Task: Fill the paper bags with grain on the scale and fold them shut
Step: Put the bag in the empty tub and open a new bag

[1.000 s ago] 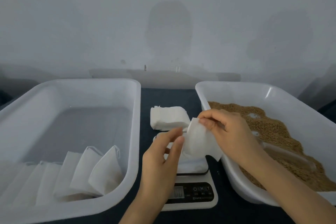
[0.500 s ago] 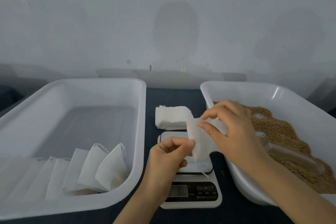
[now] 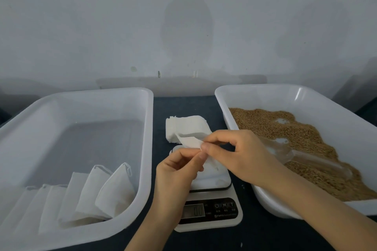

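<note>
**Both hands pinch one empty paper bag above the scale**

Left hand [image 3: 177,175]: thumb and forefinger curled, pinching the near edge of a bag [image 3: 189,140]. Right hand [image 3: 244,155]: thumb and forefinger tips nipped on the same bag from the right, other fingers curled under. The bag is thin white paper, soft, limp and creased. It is held in the air over the scale [image 3: 210,210], with one flap sticking up-left and the rest drooping between the hands.

The scale is white plastic, a rounded rectangle, with a white platform edged by a dark band. Its black front panel has a grey LCD whose digits are too blurred to read. Beside the LCD are a power symbol and the letters "M" and "T"; the small print below them is unreadable.

Just behind the scale a stack [image 3: 187,126] of flat white bags lies on the dark table [image 3: 183,104], edges slightly fanned.

The left tub [image 3: 91,91] is translucent white plastic, smooth, with rounded corners. At its near end is a row of filled bags [image 3: 114,191], plump, leaning on one another, tops folded.

The right tub [image 3: 306,100] is the same kind and is heaped with grain [image 3: 285,126], brown and granular. A clear plastic scoop [image 3: 302,157] lies on the grain, its handle pointing right.

The wall [image 3: 183,16] behind is plain grey, matte, with faint darker patches.
</note>
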`<state>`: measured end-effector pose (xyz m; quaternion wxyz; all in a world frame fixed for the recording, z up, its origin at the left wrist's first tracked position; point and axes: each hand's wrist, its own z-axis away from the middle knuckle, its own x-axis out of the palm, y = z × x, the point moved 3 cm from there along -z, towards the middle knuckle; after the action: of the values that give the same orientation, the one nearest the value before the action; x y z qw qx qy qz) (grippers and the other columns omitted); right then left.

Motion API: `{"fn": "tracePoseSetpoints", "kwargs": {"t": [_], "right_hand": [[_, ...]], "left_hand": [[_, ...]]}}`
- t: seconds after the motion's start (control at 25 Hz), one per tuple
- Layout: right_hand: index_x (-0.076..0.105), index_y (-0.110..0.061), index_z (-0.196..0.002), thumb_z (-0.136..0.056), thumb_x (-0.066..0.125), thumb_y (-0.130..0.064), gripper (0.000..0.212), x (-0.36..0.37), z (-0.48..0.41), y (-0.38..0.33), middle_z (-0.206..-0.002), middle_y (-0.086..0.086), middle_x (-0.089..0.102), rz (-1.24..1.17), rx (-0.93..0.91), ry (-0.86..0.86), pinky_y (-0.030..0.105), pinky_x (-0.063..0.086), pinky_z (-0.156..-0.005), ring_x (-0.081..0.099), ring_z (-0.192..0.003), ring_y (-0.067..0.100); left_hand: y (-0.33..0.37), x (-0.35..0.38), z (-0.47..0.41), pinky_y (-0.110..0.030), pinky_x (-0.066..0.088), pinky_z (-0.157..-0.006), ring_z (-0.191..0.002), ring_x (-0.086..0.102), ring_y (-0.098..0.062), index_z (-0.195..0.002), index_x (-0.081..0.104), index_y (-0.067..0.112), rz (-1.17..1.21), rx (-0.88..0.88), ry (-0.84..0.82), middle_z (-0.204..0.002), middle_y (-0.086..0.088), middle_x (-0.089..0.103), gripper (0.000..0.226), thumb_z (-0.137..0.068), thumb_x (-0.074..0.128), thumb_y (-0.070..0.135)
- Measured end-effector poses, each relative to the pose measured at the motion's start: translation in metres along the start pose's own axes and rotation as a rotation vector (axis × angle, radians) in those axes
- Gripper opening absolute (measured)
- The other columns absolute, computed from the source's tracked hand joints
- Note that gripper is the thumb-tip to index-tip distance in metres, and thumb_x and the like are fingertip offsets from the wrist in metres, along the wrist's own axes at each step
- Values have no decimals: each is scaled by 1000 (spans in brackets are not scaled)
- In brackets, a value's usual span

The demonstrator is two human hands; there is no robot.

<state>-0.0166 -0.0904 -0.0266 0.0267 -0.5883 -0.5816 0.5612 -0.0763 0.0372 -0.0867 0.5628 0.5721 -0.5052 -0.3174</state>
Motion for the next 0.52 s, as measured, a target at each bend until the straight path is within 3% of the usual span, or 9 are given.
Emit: {"fn": "tracePoseSetpoints", "kwargs": {"t": [0.2,0.28,0.36,0.44,0.52], "right_hand": [[66,-21,-95,-88,62,-13,11,-4,1,1,-69,-10,66,207,-46,203,15,45,-61,58,-65,8],[61,-21,-88,-88,60,-9,12,-3,0,-4,-59,-11,55,344,-149,157,15,38,-59,49,-57,12],[69,-18,-90,-84,62,-4,16,4,-1,-7,-68,-10,60,483,-253,74,25,43,-65,53,-64,16],[73,-14,-95,-84,62,-2,19,11,-4,-7,-83,0,66,563,-272,10,32,45,-64,54,-69,22],[72,-8,-86,-84,59,2,16,11,-5,-8,-87,2,65,444,-221,-27,19,39,-61,50,-66,6]], "left_hand": [[-4,-1,-1,-24,48,-62,-64,57,-14,-57,67,22,69,-51,85,-63,-3,63,16,-72,68,29],[-5,0,-2,-22,48,-58,-62,58,-12,-55,67,21,213,-105,64,-62,-4,62,17,-66,68,33],[-4,0,-4,-20,48,-56,-61,58,-10,-58,68,20,312,-121,63,-62,-3,61,15,-66,68,32],[-4,-3,-3,-21,48,-58,-62,57,-10,-63,70,20,216,-26,93,-63,-2,62,15,-70,68,33],[2,-2,1,-20,49,-60,-63,58,-9,-70,69,22,-5,159,117,-67,1,63,12,-74,72,33]]}}
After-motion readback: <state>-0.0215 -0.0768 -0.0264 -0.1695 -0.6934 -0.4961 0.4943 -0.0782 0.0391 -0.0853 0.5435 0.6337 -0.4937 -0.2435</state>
